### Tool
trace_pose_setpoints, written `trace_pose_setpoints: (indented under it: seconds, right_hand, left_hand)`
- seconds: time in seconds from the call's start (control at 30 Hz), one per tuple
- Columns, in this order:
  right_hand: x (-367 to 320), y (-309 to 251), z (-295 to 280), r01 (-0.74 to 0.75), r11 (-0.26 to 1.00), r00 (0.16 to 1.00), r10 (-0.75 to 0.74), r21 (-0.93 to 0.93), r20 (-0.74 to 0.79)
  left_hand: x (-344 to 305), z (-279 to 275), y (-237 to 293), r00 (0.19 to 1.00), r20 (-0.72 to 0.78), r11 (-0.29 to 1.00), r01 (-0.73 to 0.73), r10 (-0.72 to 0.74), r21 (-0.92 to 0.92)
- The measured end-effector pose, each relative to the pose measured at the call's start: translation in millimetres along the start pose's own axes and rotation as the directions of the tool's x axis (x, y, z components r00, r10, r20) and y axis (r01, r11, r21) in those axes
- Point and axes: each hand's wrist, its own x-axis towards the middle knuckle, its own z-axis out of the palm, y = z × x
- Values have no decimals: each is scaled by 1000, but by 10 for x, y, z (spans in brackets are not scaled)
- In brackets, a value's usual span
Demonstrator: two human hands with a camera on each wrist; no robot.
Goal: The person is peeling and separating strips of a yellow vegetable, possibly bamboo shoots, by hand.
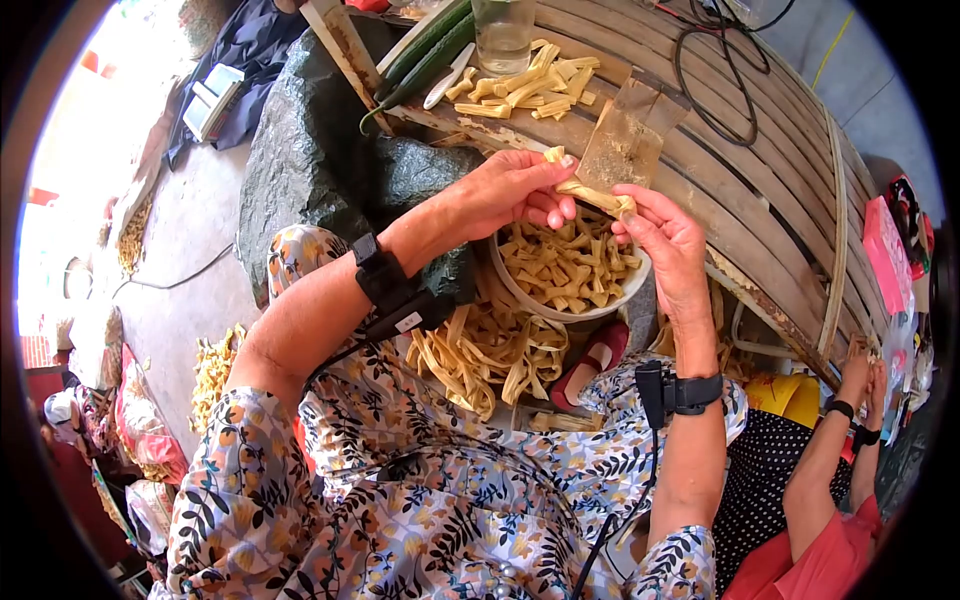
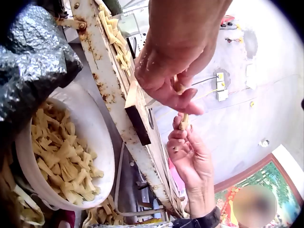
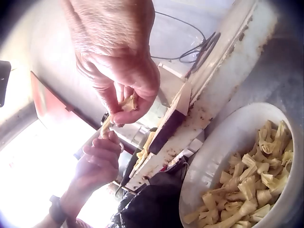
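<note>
Both hands hold one pale yellow, twisted strip (image 1: 595,197) with a knotted look, stretched between them above a white bucket (image 1: 641,278). My left hand (image 1: 520,190) pinches its left end between thumb and fingers. At the other end, my right hand (image 1: 668,245) grips the strip with thumb and fingertips, and a bit of the end (image 3: 128,102) shows between them in the right wrist view. Many short, knotted yellow pieces (image 2: 61,152) fill much of the bucket. Below it hangs a heap of long, loose yellow strips (image 1: 490,355).
A slatted wooden table (image 1: 740,190) with a rusty edge carries a small wooden block (image 1: 622,150), more yellow pieces (image 1: 535,85), cucumbers (image 1: 430,55), a white-handled tool (image 1: 450,88) and a glass (image 1: 503,40). Dark plastic (image 1: 310,170) lies left. Another person's hands (image 1: 866,372) are at right.
</note>
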Motion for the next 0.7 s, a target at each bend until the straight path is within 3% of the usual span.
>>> trace_pose_setpoints:
  seconds: [0.1,0.2,0.3,0.4,0.5,0.7]
  right_hand:
    - [-4,-20,-52,10,998,1000,-10,-62,-11]
    - [-9,-43,-57,11,997,1000,-12,-82,-6]
    - [-15,-54,-51,31,997,1000,-30,-77,9]
    - [-7,-44,-9,62,991,998,-64,-116,-18]
    - [7,-59,38,77,988,995,-83,-132,-46]
    - [17,-20,32,10,986,1000,-11,-166,-8]
  left_hand:
    - [-109,112,119,999,-44,999,14,-13,38]
    - [-11,-28,60,995,64,959,-86,71,270]
    - [3,-21,51,1000,-13,977,-11,14,213]
    - [63,-23,-56,997,-63,998,42,-45,-54]
    - [77,-21,-87,990,0,968,136,-139,-209]
    - [79,39,-118,989,-76,980,112,-126,-163]
